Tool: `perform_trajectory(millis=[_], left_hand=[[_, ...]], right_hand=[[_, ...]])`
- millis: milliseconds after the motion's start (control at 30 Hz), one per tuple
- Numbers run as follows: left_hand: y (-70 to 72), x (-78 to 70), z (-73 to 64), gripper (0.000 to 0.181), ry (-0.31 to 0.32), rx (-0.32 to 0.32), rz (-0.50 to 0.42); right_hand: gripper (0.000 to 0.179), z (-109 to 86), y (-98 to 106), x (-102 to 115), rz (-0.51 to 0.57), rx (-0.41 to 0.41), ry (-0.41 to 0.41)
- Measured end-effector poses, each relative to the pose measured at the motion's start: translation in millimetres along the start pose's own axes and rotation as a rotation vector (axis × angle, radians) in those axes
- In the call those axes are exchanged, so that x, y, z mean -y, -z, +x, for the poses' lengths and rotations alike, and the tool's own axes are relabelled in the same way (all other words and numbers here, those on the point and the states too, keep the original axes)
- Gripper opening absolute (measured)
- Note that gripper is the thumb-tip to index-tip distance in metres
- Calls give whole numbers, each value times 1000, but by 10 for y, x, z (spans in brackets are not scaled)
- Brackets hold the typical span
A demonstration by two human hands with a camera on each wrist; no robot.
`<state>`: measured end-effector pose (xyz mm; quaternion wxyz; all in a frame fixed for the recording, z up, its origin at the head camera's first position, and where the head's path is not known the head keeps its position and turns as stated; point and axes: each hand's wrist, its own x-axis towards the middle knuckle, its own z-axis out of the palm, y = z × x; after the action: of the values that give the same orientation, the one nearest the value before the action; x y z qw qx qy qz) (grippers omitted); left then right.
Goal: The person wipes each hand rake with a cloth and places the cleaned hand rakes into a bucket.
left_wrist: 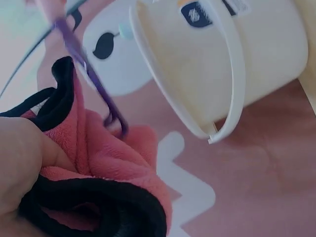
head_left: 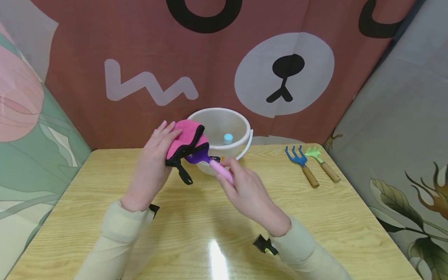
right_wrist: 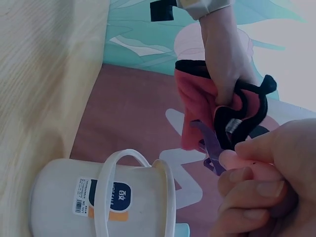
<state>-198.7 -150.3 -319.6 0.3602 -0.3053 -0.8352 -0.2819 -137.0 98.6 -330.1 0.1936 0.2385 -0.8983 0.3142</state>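
Observation:
My left hand (head_left: 150, 163) grips a pink cloth (head_left: 187, 134) with black edging and a black hanging loop, held above the table in front of the bucket. In my right hand (head_left: 250, 190) is the pink handle (head_left: 222, 172) of a small garden hand rake, its fingers curled round it. The rake's purple head (head_left: 198, 156) meets the cloth; in the right wrist view its tines (right_wrist: 210, 150) show beside the pink fabric. Part of the purple head is hidden by the cloth in the head view.
Behind the hands stands a white bucket (head_left: 241, 149) with a handle and a light blue object (head_left: 228, 138) inside. On the right of the wooden table (head_left: 196, 229) lie a blue hand rake (head_left: 298, 157) and a green one (head_left: 314, 153), both wooden-handled. Printed fabric hangs behind.

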Motion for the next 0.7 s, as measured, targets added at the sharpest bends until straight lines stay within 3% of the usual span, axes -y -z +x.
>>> perform_trajectory(millis=[200, 533, 700], left_hand=[[42, 59, -23, 59, 47, -11, 27], [-103, -151, -77, 58, -78, 125, 16], [-153, -187, -95, 47, -85, 89, -49]], right_hand=[[24, -26, 12, 3, 9, 19, -8], [24, -5, 40, 44, 49, -2, -28], [22, -13, 48, 60, 79, 2, -41]])
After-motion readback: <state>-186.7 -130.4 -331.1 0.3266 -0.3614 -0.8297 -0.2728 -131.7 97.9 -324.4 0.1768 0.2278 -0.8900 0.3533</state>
